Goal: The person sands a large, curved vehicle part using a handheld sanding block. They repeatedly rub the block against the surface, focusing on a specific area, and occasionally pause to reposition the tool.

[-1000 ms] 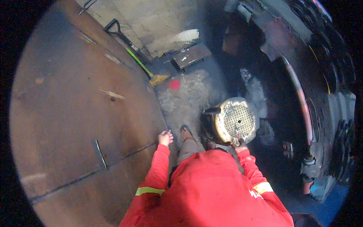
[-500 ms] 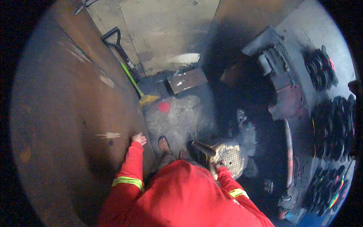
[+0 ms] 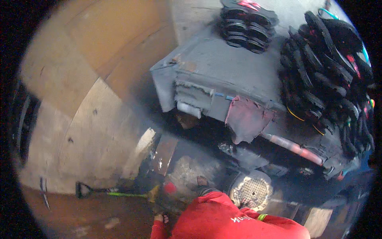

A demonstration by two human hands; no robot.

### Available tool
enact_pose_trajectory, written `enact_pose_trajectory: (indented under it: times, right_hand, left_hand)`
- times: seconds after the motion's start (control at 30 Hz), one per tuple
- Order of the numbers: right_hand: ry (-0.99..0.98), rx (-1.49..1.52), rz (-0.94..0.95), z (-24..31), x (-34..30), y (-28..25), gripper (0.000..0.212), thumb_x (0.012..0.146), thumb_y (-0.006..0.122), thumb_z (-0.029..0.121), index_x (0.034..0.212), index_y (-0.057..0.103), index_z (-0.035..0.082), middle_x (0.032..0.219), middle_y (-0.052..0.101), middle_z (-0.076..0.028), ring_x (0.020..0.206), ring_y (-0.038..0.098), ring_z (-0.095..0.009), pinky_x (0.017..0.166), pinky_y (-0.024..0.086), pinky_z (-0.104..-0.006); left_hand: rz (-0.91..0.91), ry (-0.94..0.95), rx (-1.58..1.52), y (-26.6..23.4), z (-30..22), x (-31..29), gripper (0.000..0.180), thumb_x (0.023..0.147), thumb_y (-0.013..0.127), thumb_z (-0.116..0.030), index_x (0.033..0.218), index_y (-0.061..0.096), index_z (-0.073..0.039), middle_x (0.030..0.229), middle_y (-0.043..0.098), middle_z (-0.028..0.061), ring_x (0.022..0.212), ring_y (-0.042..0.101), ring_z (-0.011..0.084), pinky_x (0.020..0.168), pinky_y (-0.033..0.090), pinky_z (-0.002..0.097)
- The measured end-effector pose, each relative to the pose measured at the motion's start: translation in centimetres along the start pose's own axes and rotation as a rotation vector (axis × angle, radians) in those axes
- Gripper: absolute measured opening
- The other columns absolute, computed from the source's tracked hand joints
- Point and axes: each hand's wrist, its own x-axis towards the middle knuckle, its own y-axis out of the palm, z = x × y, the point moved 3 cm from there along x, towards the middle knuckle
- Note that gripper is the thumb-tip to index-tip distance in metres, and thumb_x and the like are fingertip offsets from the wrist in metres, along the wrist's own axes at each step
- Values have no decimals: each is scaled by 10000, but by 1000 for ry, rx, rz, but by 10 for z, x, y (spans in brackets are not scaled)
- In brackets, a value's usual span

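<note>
At my right side is a round cream stool [image 3: 254, 191], or something like one, with a perforated top and a scuffed, dirty edge. My right hand [image 3: 244, 203] is at its near rim, with the fingers seeming to close on it; they are dark and blurred. My left hand [image 3: 161, 218] hangs low beside the brown wall, holding nothing, its fingers apart. Close past it, a shovel or broom-like tool with a green handle [image 3: 125, 194] and a yellow end [image 3: 153, 193] leans by the wall. One bare foot [image 3: 201, 180] shows on the floor.
A grey-covered workbench [image 3: 223, 59] spans the far side, with a reddish cloth [image 3: 248, 117] over its edge. Stacks of black sandals or soles [image 3: 248, 26] and a larger pile [image 3: 318, 75] lie on it. A brown block [image 3: 165, 153] sits on the floor near a red patch [image 3: 170, 188].
My view has swung to the right, bringing the workbench and black stacks closer to the middle. My right hand stays at the stool, which now shows its top more squarely.
</note>
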Motion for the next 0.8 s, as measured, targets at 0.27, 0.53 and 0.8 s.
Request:
enact_pose_trajectory:
  times: [0.27, 0.53, 0.8]
  right_hand:
    - [-197, -626, 27, 167, -31, -70, 627, 888, 526, 658, 1090, 684, 86, 944, 701, -212, 893, 673, -394, 830, 532, -503]
    - [-1418, -389, -811, 421, -360, -214, 332, 941, 618, 345, 894, 715, 30, 726, 637, -236, 633, 640, -363, 563, 506, -491]
    - [-631, -731, -2512, 400, -592, -428, 575, 797, 747, 174, 1345, 574, 142, 1387, 545, -172, 1311, 468, -420, 1092, 371, -491]
  left_hand:
    - [-114, 470, 830, 115, -186, -7, 232, 981, 540, -314, 973, 561, -84, 834, 585, 91, 665, 565, 229, 570, 442, 382]
    - [151, 442, 677, 172, -251, -10, 268, 969, 618, -314, 782, 548, -135, 533, 477, 23, 408, 429, 183, 380, 351, 321]
    - [194, 489, 604, 177, -340, 15, 220, 960, 636, -304, 848, 595, -120, 564, 498, 28, 437, 447, 196, 406, 383, 314]
